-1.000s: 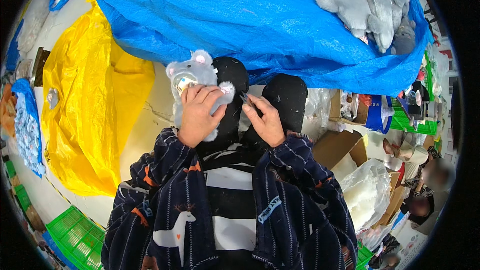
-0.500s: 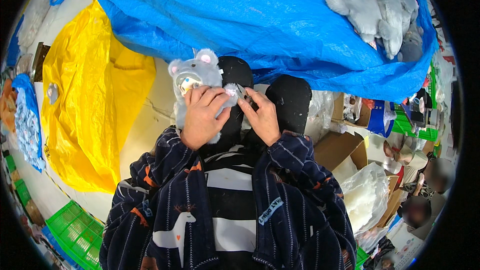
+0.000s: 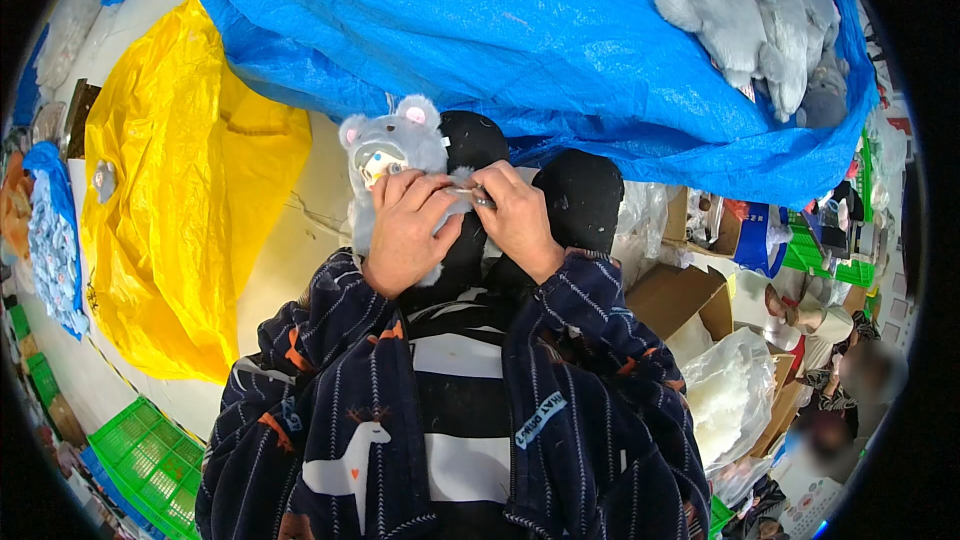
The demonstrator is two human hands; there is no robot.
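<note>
while the left hand has its fingers clamped round a soft, light grey plush bear, best held at its body, the right hand beside the bear pinches a thin metal tool.

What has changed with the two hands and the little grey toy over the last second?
The right hand, pinching a small thin tool, moved left from beside the toy until it met the left hand at the grey plush toy. The left hand kept its grip on the toy throughout. The blue sheet and yellow sheet lie as before.
</note>
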